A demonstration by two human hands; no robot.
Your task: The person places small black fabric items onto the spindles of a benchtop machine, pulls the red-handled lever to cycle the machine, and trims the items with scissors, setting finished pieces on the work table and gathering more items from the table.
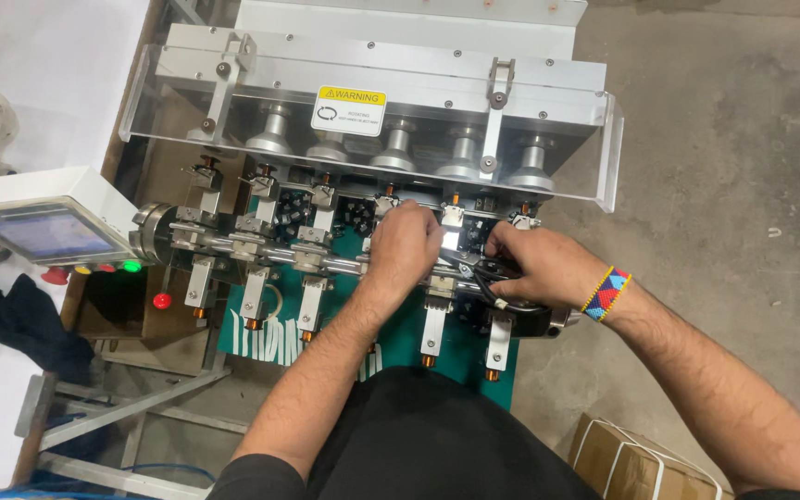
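The left hand [404,243] is clenched over the winding machine's horizontal shaft [261,248], fingers curled upon a station fixture. The right hand [541,267] is closed around a small black component [495,271] just beside it, touching the shaft's right end.

Brushed silver metal machine housing [372,69], clear glossy plastic guard [609,153], polished steel shaft [326,261]. Rough matt grey concrete floor [724,139]. Brown cardboard box [631,463], matt. Woven multicoloured bead wristband [606,293].
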